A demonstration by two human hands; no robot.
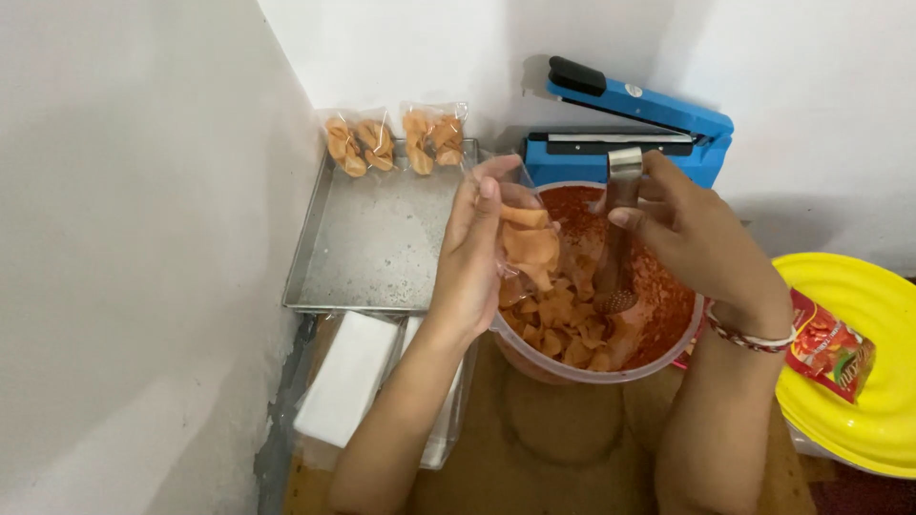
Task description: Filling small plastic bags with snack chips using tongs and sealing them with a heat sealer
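My left hand (472, 257) holds a small clear plastic bag (528, 250) partly filled with orange chips, over a round bowl (582, 372). The bowl holds more orange chips (563, 329) and is coated inside with red seasoning. My right hand (692, 234) grips metal tongs (618, 238), whose tips reach down into the chips beside the bag. A beaded bracelet sits on my right wrist.
A metal tray (377, 238) at the left holds two sealed chip bags (361, 143) (434, 136) against the wall. A blue heat sealer (630, 129) stands behind the bowl. A stack of empty clear bags (348, 377) lies below the tray. A yellow lid (873, 367) with a red sachet (830, 345) is at right.
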